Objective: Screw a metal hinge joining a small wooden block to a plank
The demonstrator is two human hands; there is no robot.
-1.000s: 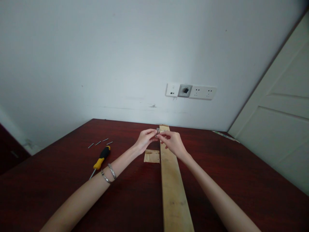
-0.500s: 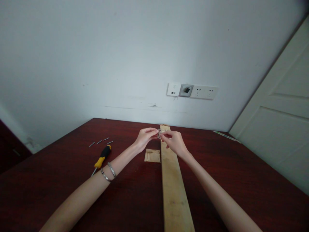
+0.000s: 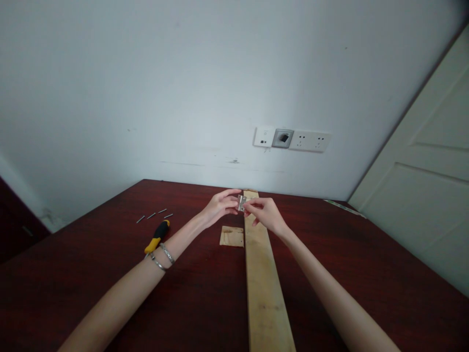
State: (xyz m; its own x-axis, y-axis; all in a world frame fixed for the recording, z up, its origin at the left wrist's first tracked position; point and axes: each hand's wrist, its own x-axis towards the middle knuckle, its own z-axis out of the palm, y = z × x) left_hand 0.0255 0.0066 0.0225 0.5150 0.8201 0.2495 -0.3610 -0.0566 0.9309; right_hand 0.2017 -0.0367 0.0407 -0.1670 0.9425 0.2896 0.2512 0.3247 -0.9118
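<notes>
A small silver metal hinge [image 3: 241, 203] is held up over the far part of a long wooden board [image 3: 264, 274]. My right hand [image 3: 266, 214] pinches its right side between thumb and fingertips. At its left edge is my left hand [image 3: 219, 208], fingers spread apart; whether a fingertip still touches the hinge I cannot tell. A small square piece of wood [image 3: 232, 236] lies against the board's left edge, below the hands. Two silver bangles [image 3: 163, 256] circle my left wrist.
A yellow and black screwdriver [image 3: 157, 236] lies left of my left forearm, its shaft hidden by the arm. Several screws [image 3: 151, 215] lie behind it on the dark red table [image 3: 198, 303]. Wall sockets [image 3: 309, 141] are above the table's back edge, and a white door [image 3: 428, 171] stands right.
My left fingers have opened from their pinch and spread at the hinge's left side, so more of the hinge shows. My right hand keeps its grip in nearly the same place.
</notes>
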